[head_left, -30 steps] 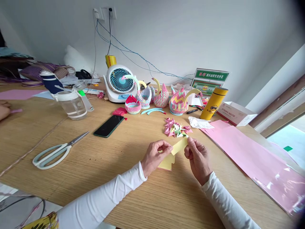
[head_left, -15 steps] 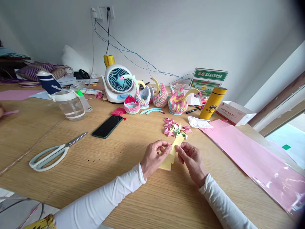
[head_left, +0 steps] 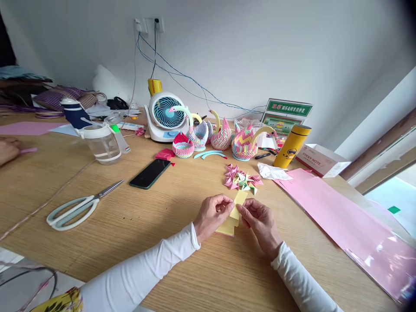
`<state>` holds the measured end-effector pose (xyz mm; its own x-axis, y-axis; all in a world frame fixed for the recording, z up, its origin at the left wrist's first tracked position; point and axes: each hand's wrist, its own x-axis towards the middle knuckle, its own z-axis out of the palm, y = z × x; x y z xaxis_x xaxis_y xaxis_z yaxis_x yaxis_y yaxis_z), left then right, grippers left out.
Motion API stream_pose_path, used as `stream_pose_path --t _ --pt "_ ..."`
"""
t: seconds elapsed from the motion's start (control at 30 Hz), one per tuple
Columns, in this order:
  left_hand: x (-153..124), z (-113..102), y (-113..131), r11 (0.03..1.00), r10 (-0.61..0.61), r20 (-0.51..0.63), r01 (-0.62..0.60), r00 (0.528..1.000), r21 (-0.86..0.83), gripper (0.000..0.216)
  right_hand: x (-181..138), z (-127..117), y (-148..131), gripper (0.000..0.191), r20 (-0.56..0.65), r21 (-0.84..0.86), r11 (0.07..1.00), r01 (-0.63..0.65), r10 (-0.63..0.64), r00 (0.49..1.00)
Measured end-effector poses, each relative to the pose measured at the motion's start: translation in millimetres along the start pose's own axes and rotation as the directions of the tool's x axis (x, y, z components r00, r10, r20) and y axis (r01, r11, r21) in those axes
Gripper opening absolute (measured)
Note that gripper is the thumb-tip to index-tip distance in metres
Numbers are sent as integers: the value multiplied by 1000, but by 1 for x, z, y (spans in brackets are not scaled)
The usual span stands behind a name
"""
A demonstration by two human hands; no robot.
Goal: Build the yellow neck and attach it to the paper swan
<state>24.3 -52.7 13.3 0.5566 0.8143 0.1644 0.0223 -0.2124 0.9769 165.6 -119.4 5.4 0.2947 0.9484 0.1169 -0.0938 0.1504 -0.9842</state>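
Note:
Between both hands is a small strip of yellow paper [head_left: 240, 198], pinched at its two long sides. My left hand [head_left: 213, 213] grips its left side with thumb and forefinger closed. My right hand [head_left: 261, 220] pinches the right side, its other fingers curled in. Under the strip, more yellow paper pieces [head_left: 226, 228] lie on the table, partly hidden by the left hand. Just beyond the fingertips sits a heap of folded paper pieces [head_left: 242, 178] in pink, green, yellow and white.
Scissors [head_left: 81, 208] and a phone [head_left: 150, 173] lie to the left. Paper swans [head_left: 245, 145], a fan [head_left: 167, 115] and a water jug [head_left: 103, 145] stand behind. Pink sheets [head_left: 338, 212] and a yellow flask [head_left: 291, 147] are at right. Another person's hand [head_left: 9, 149] shows far left.
The view has shifted slightly, so things sit a little further right and lower. Both hands keep their pinch on the yellow strip. The other person's hand shows more at far left.

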Motion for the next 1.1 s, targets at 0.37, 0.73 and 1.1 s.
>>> stream_pose_path --t 0.37,0.73,1.1 --pt "-3 1 6 999 20 1 -20 1000 -30 27 -1 0 4 34 22 72 997 8 -9 1000" --pt "-3 4 4 989 -53 49 59 997 -138 32 -2 1 4 30 -5 106 994 -13 14 1000" --pt "-3 3 6 955 -143 129 171 981 -241 41 -3 0 5 28 -44 29 1000 -6 7 999"
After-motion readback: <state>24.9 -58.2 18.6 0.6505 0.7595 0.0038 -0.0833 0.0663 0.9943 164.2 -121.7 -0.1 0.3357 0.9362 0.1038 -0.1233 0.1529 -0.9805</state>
